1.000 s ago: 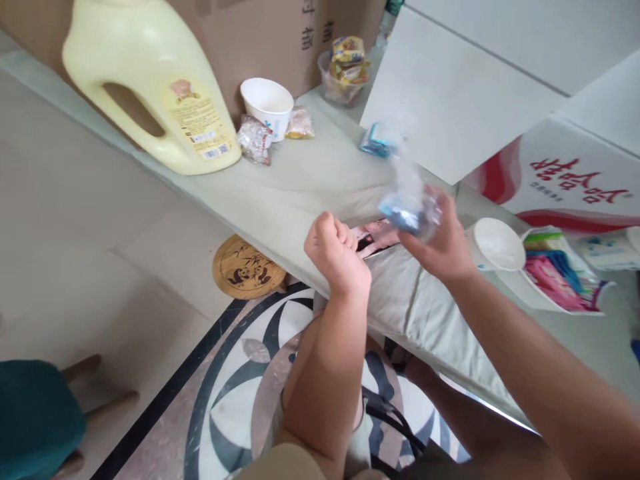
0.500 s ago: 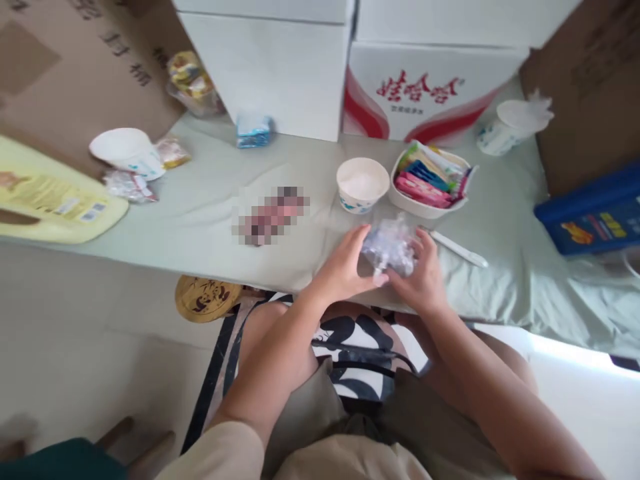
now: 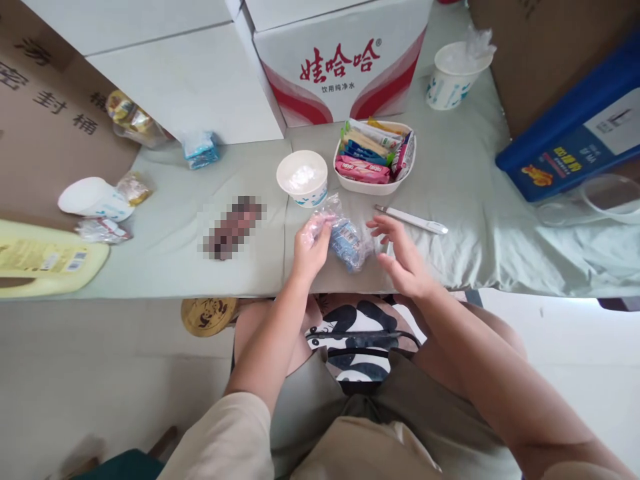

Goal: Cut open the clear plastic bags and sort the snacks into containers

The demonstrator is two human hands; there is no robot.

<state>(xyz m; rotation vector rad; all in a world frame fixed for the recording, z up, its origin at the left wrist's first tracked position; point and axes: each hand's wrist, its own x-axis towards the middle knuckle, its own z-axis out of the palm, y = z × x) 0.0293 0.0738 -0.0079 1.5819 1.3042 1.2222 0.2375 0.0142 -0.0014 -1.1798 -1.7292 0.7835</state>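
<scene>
My left hand (image 3: 311, 250) pinches the gathered top of a clear plastic bag (image 3: 367, 248). Inside the bag lies a small blue printed packet (image 3: 346, 240), resting low over the cloth near the table's front edge. To the right of the bag, my right hand (image 3: 400, 257) is apart from it, fingers spread and holding nothing. Just beyond the right fingertips lies a white-handled utility knife (image 3: 415, 219). A paper cup (image 3: 307, 193) with clear plastic in it stands behind my left hand. Beside it is a white bowl (image 3: 375, 187) full of colourful wrapped snack packs.
White cartons (image 3: 345, 73) line the back. Another blue packet (image 3: 200, 150) sits by them. At left are a tipped paper cup (image 3: 90, 197), wrapped items and a yellow jug (image 3: 55, 257). A blue container (image 3: 565, 147) and a paper cup (image 3: 447, 83) stand at right. A pixelated patch covers something mid-left.
Both hands were around the crumpled bag; now the right hand is off it and the left pinches its top. The blue packet inside shows more plainly. The camera view has shifted.
</scene>
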